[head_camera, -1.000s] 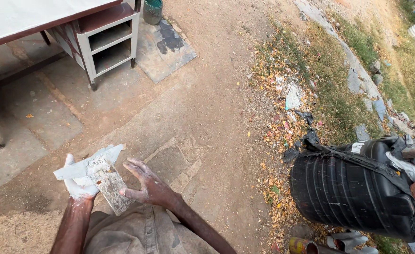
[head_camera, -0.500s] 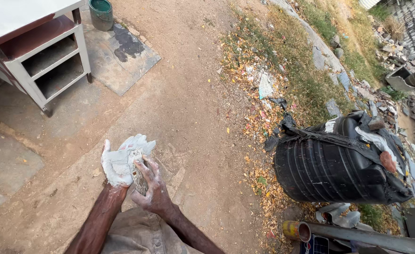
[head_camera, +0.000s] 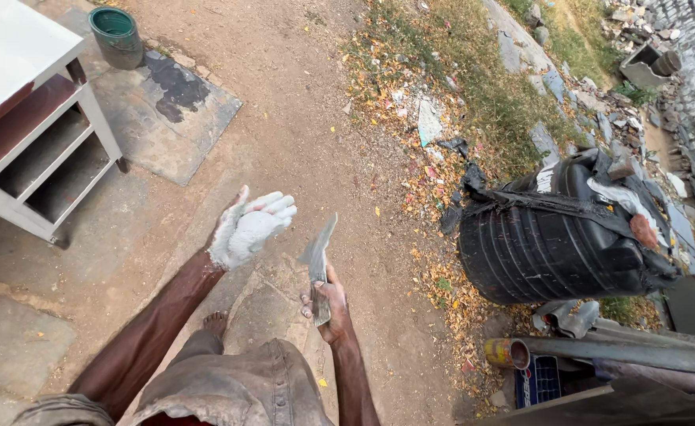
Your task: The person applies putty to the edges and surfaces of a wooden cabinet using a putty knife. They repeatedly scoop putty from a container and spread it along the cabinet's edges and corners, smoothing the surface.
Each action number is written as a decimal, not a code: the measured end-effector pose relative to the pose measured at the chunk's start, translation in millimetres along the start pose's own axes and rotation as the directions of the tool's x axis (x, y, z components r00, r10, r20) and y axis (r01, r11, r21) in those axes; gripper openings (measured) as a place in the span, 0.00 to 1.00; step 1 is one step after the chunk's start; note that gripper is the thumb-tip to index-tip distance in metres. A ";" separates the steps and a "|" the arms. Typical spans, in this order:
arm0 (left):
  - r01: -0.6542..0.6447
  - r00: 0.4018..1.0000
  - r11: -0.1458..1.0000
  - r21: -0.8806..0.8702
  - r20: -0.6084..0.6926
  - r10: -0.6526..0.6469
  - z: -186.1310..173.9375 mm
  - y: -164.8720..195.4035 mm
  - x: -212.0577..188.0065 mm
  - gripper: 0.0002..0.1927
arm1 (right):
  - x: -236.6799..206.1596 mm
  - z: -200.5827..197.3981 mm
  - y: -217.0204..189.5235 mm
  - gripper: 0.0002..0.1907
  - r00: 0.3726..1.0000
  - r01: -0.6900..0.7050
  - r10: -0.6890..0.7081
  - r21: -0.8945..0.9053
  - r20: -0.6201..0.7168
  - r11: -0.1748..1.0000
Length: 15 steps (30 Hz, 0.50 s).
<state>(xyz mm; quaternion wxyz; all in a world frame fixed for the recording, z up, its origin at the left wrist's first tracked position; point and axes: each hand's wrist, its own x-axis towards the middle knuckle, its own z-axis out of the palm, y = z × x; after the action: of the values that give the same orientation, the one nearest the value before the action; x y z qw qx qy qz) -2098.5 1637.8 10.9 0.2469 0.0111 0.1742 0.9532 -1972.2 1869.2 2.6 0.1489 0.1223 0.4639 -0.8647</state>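
At the far left we see a white worktop (head_camera: 12,47) with open shelves under it, standing on grey paving, and behind it a green bucket (head_camera: 117,35) sits near a dark stone slab (head_camera: 170,106). Moving to the right, our left hand (head_camera: 249,227) is raised over the dirt ground (head_camera: 300,134); it is covered with white powder or paste, and its grip is loosely spread with the palm up, the fingers a little curled, holding no tool that we can make out. Just beside it, lower, our right hand (head_camera: 327,304) has its grip pressed around the handle of a flat metal blade (head_camera: 318,248), which looks like a putty knife or a trowel; the blade points up and is smeared grey. The two hands are near but not touching. Below them we see our bare foot (head_camera: 216,322) and dusty shorts (head_camera: 237,386). Further right, dry leaves lie on the grass, and a black ribbed tank (head_camera: 552,244) lies on its side. At the bottom right, some pipes (head_camera: 599,351) rest on the ground.
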 end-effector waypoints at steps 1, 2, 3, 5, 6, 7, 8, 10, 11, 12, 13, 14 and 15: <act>0.087 0.995 0.993 0.075 0.039 -0.090 -1.8 -5.0 14.8 0.46 | -1.5 0.7 -1.2 0.41 0.999 0.037 -0.038 0.074 0.019 0.997; 0.178 0.979 0.973 0.147 0.070 -0.190 -3.0 -17.5 28.5 0.47 | -4.5 0.4 -0.6 0.39 0.997 0.073 -0.077 0.149 0.026 0.986; 0.266 0.951 0.938 0.223 0.101 -0.294 -4.2 -31.2 43.4 0.47 | -8.0 -1.2 0.8 0.38 0.992 0.116 -0.125 0.222 0.026 0.968; 0.451 0.857 0.877 0.166 0.194 -0.477 -8.6 -61.3 66.7 0.47 | -16.1 -8.4 5.0 0.36 0.989 0.132 -0.109 0.285 -0.096 0.949; 0.499 0.819 0.848 0.178 0.224 -0.529 -13.3 -75.1 74.6 0.47 | -21.5 -13.3 7.8 0.35 0.983 0.143 -0.097 0.316 -0.156 0.938; 0.547 0.778 0.816 0.189 0.245 -0.578 -19.4 -90.6 77.3 0.47 | -28.3 -18.6 10.5 0.31 0.991 0.112 -0.080 0.349 -0.106 0.930; 0.580 0.746 0.790 0.198 0.262 -0.613 -27.1 -105.9 77.7 0.46 | -37.9 -24.9 12.3 0.28 0.997 0.076 -0.058 0.380 -0.058 0.922; 0.628 0.691 0.744 0.229 0.276 -0.668 -45.7 -131.9 69.9 0.45 | -56.7 -34.0 17.4 0.20 0.997 -0.001 -0.034 0.477 0.064 0.879; 0.644 0.673 0.726 0.241 0.273 -0.687 -54.9 -145.0 62.9 0.45 | -71.1 -37.0 21.5 0.16 0.991 -0.050 -0.024 0.539 0.130 0.841; 0.658 0.652 0.710 0.250 0.283 -0.703 -59.8 -159.0 57.6 0.44 | -89.3 -37.8 28.6 0.14 0.982 -0.098 -0.019 0.596 0.187 0.797; 0.673 0.630 0.694 0.256 0.293 -0.719 -65.3 -172.1 52.1 0.44 | -104.5 -34.2 40.4 0.19 0.981 -0.082 -0.061 0.682 0.183 0.726; 0.673 0.612 0.684 0.281 0.308 -0.728 -68.8 -188.5 48.4 0.44 | -121.5 -29.7 53.4 0.24 0.978 -0.065 -0.109 0.756 0.178 0.652; 0.668 0.597 0.678 0.306 0.324 -0.734 -67.4 -202.1 49.1 0.43 | -134.0 -24.7 67.5 0.29 0.972 -0.048 -0.162 0.821 0.169 0.569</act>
<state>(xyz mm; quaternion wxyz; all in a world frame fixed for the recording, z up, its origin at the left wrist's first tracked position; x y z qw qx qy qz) -2054.5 1804.2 -123.8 0.6319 0.1658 0.1792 0.7356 -1821.3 1873.8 -15.6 0.0985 0.0634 -0.0058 -0.9931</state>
